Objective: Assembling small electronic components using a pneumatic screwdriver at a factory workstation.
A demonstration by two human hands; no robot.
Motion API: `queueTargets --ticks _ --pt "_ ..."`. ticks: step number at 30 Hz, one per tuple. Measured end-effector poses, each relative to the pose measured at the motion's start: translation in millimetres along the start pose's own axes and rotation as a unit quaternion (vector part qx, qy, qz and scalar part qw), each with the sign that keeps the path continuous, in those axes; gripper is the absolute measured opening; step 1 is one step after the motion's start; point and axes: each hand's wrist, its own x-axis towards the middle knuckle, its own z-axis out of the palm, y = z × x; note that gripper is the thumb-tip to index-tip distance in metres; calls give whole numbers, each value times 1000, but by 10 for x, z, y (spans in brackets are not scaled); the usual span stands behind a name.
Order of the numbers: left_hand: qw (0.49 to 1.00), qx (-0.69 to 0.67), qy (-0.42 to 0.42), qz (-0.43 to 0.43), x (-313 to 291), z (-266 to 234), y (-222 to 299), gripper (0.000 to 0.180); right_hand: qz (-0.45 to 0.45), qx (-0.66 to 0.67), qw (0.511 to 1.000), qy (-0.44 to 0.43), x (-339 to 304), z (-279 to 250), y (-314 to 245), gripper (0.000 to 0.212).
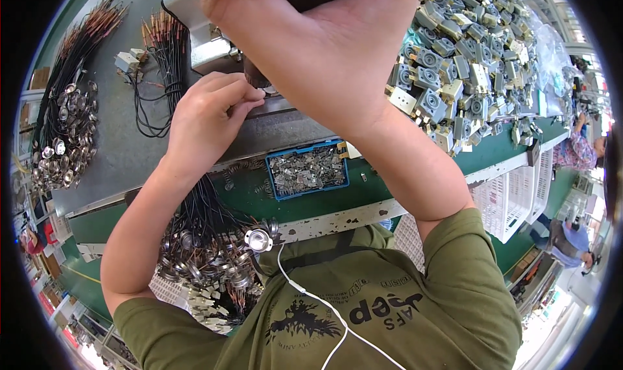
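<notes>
In the head view, the left hand [206,113], thumb and forefinger pinched together, is at the metal machine [213,54], upper centre; any held part is hidden. The right hand [318,39] fills top centre; its grip cannot be told. A blue tray [311,193] lies mid-frame.

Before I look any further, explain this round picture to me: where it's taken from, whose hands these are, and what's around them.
A wide fisheye camera on the person's head looks down, so straight edges bend. There's no robot, just bare hands. The left hand pinches beside a pale machine; whether it holds anything is too small to tell. The right hand looms close to the camera, its fingertips out of sight, so its grip is unclear. Nearby are black wires, a blue tray of small metal parts and a heap of grey and whitish blocks.
</notes>
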Motion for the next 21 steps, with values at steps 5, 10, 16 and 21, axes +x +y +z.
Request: queueTargets --ticks 5,10,16,21 --pt "1000 -1 -2 1 3 -13 1 10 -111 -167 978 -65 169 -124 147 72" --pt "1000 -12 9 5 -23 12 -24 11 25 -28 999 -37 -4 11 25 75" --pt "999 3 26 21 -9 37 -15 11 29 -89 988 -125 184 145 329 80" --pt "995 -72 -15 -67 8 41 -32 17 33 -144 968 -201 313 250 434 83"
